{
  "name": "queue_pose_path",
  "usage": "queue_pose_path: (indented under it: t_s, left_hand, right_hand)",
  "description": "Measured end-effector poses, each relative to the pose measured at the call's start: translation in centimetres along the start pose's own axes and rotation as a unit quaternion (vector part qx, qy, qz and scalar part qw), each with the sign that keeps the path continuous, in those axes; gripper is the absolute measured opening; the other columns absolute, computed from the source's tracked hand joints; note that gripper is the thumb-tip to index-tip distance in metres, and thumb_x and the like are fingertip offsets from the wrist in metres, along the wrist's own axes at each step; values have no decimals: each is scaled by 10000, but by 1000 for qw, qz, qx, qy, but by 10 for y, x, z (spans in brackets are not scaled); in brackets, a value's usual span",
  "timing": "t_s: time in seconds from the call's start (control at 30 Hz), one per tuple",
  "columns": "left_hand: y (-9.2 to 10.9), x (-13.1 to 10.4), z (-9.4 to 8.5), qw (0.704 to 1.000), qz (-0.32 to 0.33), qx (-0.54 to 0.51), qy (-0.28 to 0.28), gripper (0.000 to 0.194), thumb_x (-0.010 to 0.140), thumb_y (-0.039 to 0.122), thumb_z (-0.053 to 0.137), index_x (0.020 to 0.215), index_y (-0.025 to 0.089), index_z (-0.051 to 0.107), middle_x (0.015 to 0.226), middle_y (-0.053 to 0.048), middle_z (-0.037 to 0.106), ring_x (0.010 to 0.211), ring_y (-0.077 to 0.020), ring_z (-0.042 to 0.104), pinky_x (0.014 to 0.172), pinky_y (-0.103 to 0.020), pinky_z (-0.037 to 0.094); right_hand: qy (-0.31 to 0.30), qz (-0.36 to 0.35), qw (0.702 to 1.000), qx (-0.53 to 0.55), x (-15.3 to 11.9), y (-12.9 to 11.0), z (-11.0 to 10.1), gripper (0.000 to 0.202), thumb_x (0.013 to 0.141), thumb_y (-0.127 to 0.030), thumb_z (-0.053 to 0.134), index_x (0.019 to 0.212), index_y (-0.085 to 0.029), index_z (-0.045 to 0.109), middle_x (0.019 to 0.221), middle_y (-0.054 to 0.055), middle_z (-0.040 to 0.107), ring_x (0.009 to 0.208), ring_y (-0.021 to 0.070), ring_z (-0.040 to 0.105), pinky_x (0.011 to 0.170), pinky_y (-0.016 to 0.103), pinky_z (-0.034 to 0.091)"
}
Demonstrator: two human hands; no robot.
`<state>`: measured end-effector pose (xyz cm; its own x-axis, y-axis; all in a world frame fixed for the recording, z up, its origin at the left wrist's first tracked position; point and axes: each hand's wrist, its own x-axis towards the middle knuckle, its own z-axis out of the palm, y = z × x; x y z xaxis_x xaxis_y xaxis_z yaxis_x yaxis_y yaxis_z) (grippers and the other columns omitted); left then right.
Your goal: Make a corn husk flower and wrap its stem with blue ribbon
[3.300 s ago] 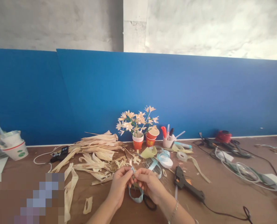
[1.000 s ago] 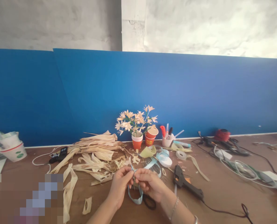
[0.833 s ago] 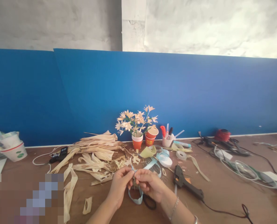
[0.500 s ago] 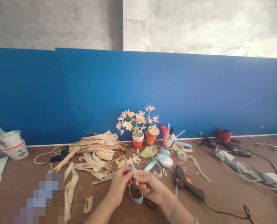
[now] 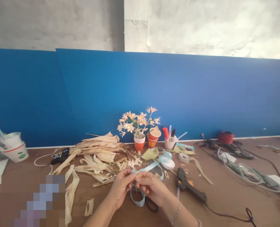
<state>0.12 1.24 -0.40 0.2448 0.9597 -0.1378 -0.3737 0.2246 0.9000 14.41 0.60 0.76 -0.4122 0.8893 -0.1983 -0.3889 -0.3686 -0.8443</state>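
Note:
My left hand is closed in a pinch just under a small pale flower, apparently round its stem, which the fingers mostly hide. Against it, my right hand pinches a light blue ribbon. One stretch of that ribbon runs back toward a white roll, and a loop hangs below the fingers. A dark ring-shaped handle lies partly under my right hand. Behind the hands, a bunch of similar flowers stands in a stack of red paper cups.
Dried husks are heaped to the left. A black glue gun with its cord lies at the right, near a tape roll. Pens fill a small cup. Cables spread far right. A blue partition borders the table.
The flower stands slightly more visible above my fingers. My right hand has shifted a little, and more of the dark ring shows. Both hands keep their pinch.

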Motion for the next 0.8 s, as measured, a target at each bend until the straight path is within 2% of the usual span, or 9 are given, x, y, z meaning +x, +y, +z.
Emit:
queue_pose_path:
  t_s: [0.2, 0.3, 0.4, 0.5, 0.6, 0.8]
  left_hand:
    - [-2, 2, -1, 1000, -15, 10, 0, 249, 582, 317, 742, 651, 165, 557, 475, 77, 472, 414, -36, 359, 436, -165, 229]
    - [-2, 1, -1, 1000, -28, 3, 3, 245, 575, 286, 747, 649, 165, 547, 494, 74, 489, 410, -31, 358, 428, -163, 209]
    - [0, 0, -1, 999, -28, -24, -11, 245, 575, 267, 765, 640, 160, 555, 509, 72, 496, 417, -27, 354, 432, -160, 218]
    - [0, -1, -1, 996, -31, -72, -43, 225, 583, 246, 780, 657, 153, 589, 551, 58, 529, 440, -21, 365, 452, -154, 245]
    - [-1, -2, -1, 993, -34, -94, -57, 192, 618, 254, 765, 688, 143, 625, 570, 40, 554, 430, -11, 351, 439, -147, 226]
    - [-4, -1, -1, 993, -10, -91, -80, 166, 688, 266, 695, 648, 116, 634, 536, 30, 520, 423, -18, 342, 418, -157, 207]
  right_hand:
    - [31, 2, 999, -41, -1, -2, 3, 188, 559, -216, 748, 609, -108, 603, 521, 3, 611, 386, 18, 393, 375, 150, 165]
    - [7, 15, 999, -43, -2, -2, 0, 169, 567, -197, 735, 609, -101, 603, 528, 17, 619, 377, 18, 396, 366, 145, 167]
    - [-20, 56, 998, 5, -2, -2, -5, 161, 564, -177, 734, 625, -99, 608, 512, 5, 598, 362, 7, 374, 353, 133, 139]
    - [-81, 85, 990, 72, 0, -1, -10, 167, 585, -176, 744, 618, -92, 603, 492, -23, 544, 358, -12, 330, 345, 119, 111]
    - [-125, 79, 983, 109, 2, 1, -13, 158, 612, -159, 747, 636, -81, 612, 512, -24, 530, 377, -17, 321, 345, 106, 122]
    - [-138, 94, 977, 131, 4, 2, -14, 155, 624, -122, 747, 725, -78, 638, 546, -12, 544, 397, -7, 337, 338, 98, 136]
